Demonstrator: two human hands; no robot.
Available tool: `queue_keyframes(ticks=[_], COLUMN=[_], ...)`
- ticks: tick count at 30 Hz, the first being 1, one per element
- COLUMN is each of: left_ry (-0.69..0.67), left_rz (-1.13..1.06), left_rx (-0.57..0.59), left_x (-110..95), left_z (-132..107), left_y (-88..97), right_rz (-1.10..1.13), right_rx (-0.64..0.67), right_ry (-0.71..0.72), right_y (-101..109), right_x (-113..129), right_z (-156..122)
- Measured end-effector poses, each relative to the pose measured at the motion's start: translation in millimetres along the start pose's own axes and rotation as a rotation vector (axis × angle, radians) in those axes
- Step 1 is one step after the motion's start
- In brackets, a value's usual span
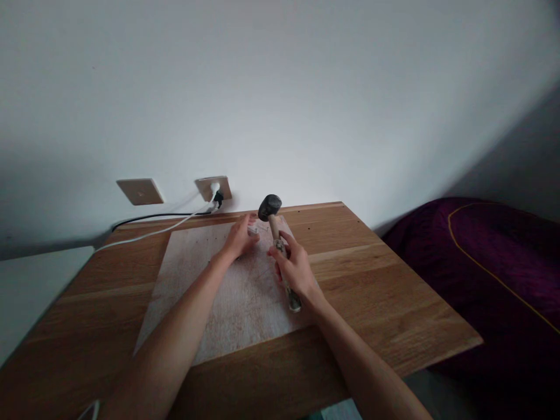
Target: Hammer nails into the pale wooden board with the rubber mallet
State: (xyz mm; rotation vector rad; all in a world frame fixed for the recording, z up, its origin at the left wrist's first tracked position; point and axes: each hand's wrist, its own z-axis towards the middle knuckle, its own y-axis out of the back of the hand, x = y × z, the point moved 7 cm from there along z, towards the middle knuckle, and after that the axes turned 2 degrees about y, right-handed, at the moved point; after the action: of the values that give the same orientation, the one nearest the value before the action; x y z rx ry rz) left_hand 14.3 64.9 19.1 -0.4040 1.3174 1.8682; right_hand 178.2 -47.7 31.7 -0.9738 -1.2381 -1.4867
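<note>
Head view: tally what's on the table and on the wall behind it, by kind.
Hammer: 1
Pale board: 1
Wall plates: 2
Cables: 2
Total: 6

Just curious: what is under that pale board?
The wooden table, visible around the pale board. Whatever lies directly beneath it is covered and cannot be seen.

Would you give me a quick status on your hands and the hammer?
Right hand gripping hammer by its handle, head up over pale board. Left hand on board's far end, grip unclear. Cables at table's back edge, away from hands.
</note>
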Motion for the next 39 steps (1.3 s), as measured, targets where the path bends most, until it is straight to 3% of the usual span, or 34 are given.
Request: queue_keyframes(ticks=[6, 11, 14, 19, 21, 23, 26, 28, 34, 39], left_ry=[-0.029, -0.057, 0.030, 0.170, 0.154, 0.036, -0.184, -0.240, -0.298, -0.229], left_rz=[-0.025, -0.196, -0.364, -0.615, -0.563, -0.389, -0.012, 0.193, 0.477, 0.317], left_rx=[-0.043, -0.056, -0.183, -0.418, -0.321, -0.050, 0.336, 0.440, 0.455, 0.325], left_x=[0, -4, 2, 8, 0, -16, -33, -33, -36, -32], left_z=[-1, -2, 2, 11, 14, 12, -14, -34, -67, -53], left_y=[2.2, 5.9, 15.8, 46.3, 57.8, 61.8, 59.6, 59.2, 53.6, 53.3], right_rz=[0.013, 0.061, 0.082, 0.090, 0.090, 0.090, 0.097, 0.105, 0.129, 0.149], right_rx=[0.108, -0.005, -0.085, -0.089, -0.088, -0.085, -0.070, -0.062, -0.075, -0.099], right_ry=[-0.061, -0.025, -0.030, -0.066, -0.084, -0.098, -0.107, -0.109, -0.130, -0.149], right_y=[-7, -1, 3, 2, 2, 1, 1, 0, 1, 3], right_x=[-3, -8, -12, -19, -22, -24, -25, -26, -32, -36], right_z=[-1, 3, 4, 7, 8, 8, 8, 8, 9, 10])
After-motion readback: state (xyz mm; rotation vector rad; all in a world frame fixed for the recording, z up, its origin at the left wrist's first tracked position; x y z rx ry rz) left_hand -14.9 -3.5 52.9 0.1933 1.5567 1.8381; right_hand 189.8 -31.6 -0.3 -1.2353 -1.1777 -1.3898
